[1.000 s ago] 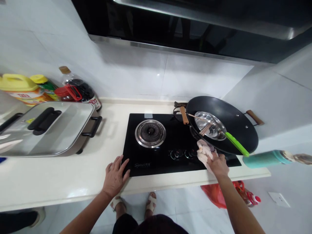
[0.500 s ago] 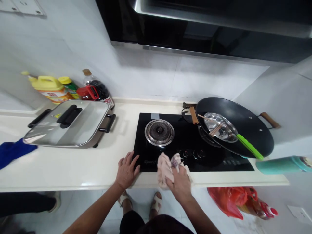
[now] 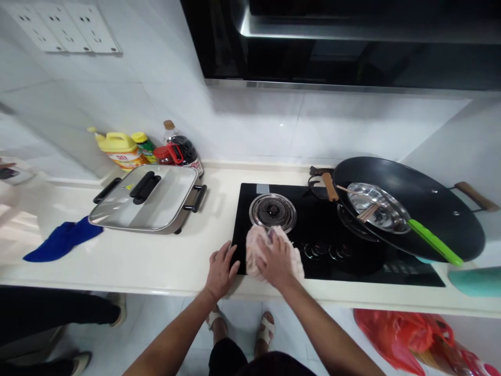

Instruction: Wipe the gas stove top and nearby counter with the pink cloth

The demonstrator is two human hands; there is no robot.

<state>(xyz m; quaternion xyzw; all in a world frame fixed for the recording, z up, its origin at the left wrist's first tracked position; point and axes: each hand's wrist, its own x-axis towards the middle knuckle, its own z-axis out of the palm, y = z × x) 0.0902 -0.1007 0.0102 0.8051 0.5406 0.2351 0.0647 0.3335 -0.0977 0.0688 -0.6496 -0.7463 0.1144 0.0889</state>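
Observation:
A crumpled pale pink cloth (image 3: 256, 256) lies on the front left of the black glass cooktop (image 3: 324, 271), just before the round left burner (image 3: 273, 211). Over the cloth, pressing it down with bent fingers, is my right hand (image 3: 275, 259). My left hand (image 3: 222, 269) rests at the cooktop's left front corner, its fingers apart and nothing in it. Control knobs (image 3: 326, 251) sit to the right of the cloth. On the right burner leans a large dark wok (image 3: 434, 209) holding a metal bowl (image 3: 391, 222), chopsticks (image 3: 368, 213) and a green-handled utensil (image 3: 434, 240).
A lidded electric pan (image 3: 172, 183) stands left on the pale counter (image 3: 164, 263), before several bottles (image 3: 188, 154). A blue cloth (image 3: 64, 240) lies farther left. A turquoise bottle (image 3: 475, 282) is at right. The range hood (image 3: 332, 62) overhangs. Another person's legs (image 3: 58, 313) show lower left.
My right hand has pushed the cloth forward from the cooktop's front edge toward the left burner. My left hand stays at the corner. The whole view has shifted left.

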